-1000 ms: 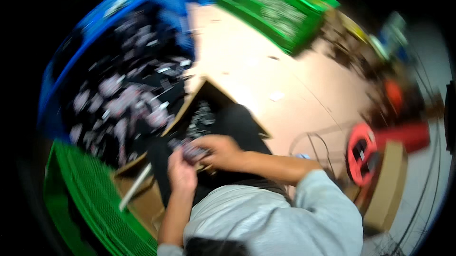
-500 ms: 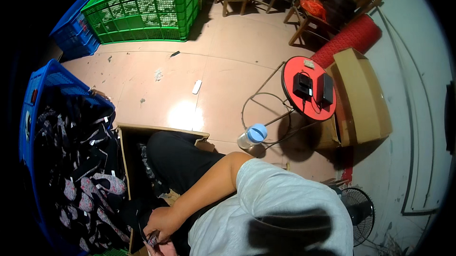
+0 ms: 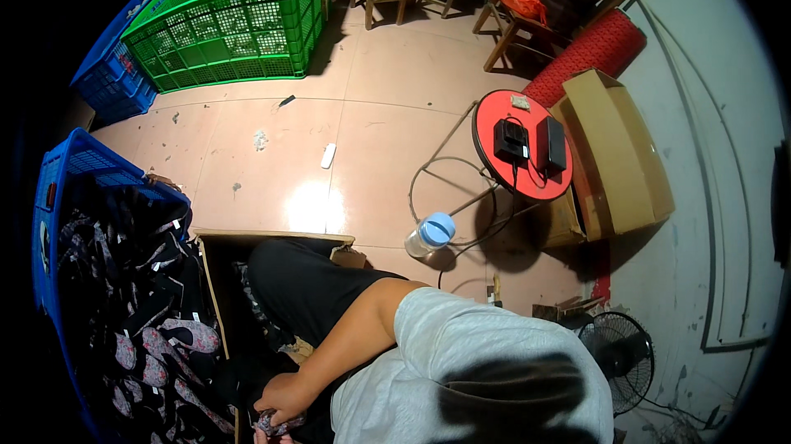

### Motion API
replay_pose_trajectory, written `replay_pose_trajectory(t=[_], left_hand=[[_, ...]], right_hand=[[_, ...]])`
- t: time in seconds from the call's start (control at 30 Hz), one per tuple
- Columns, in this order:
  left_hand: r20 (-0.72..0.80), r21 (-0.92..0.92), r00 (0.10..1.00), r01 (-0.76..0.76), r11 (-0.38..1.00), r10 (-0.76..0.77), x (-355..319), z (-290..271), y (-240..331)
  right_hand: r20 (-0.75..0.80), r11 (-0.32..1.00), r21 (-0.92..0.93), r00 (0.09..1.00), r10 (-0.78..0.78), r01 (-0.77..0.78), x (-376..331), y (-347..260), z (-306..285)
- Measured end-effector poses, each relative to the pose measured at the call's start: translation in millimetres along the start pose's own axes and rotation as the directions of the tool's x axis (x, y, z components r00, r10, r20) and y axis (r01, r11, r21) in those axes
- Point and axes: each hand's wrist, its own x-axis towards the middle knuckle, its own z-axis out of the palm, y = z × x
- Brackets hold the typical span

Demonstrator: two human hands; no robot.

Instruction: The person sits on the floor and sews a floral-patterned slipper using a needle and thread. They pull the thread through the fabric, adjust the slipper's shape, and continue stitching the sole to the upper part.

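Note:
My right hand (image 3: pixel 284 399) is low in the view, at the end of my bare forearm, which comes out of a grey sleeve. Its fingers are closed on a small dark patterned piece (image 3: pixel 276 424). Only a sliver of my left hand (image 3: pixel 262 437) shows at the bottom edge, touching the same piece; its fingers are hidden. Both hands are over my lap in black trousers (image 3: pixel 305 287). Beside them are an open cardboard box (image 3: pixel 208 256) and a blue crate (image 3: pixel 58 189) heaped with dark patterned pieces (image 3: pixel 148 337).
A blue-capped plastic bottle (image 3: pixel 430 234) and a cable lie on the tiled floor. To the right are a red round stool (image 3: pixel 494 176) carrying black devices, a cardboard box (image 3: pixel 618 156) and a fan (image 3: pixel 614 349). A green crate (image 3: pixel 231 24) and wooden stools stand at the back.
The view has swung away from the crate toward the room. My hands have dropped from the middle of the picture to its bottom edge, still on a small patterned piece.

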Motion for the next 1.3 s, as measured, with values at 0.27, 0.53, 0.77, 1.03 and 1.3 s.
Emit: replay_pose_trajectory(t=[0.27, 0.53, 0.77, 1.03, 1.3], left_hand=[[-0.59, 0.676, 0.713, 0.179, 0.715, 0.379, 21, 45, 24], [-0.372, 0.863, 0.683, 0.006, 0.505, 0.629, 8, 82, 50], [-0.551, 0.703, 0.684, 0.074, 0.707, 0.477, 5, 88, 49], [-0.664, 0.339, 0.68, -0.098, 0.936, 0.312, -7, 86, 0], [-0.529, -0.132, 0.794, -0.427, 0.895, 0.3, -2, 53, -33]], right_hand=[[0.034, 0.993, -0.035, 0.993, 0.113, -0.112, 37, 5, 14], [0.017, 0.989, -0.023, 0.989, 0.146, -0.146, 72, 31, 26], [0.054, 0.946, 0.104, 0.951, 0.303, -0.307, 100, 39, 33], [0.193, 0.687, 0.426, 0.801, 0.567, -0.589, 109, 19, 14], [0.264, 0.526, 0.672, 0.832, 0.489, -0.522, 106, 29, 20]])
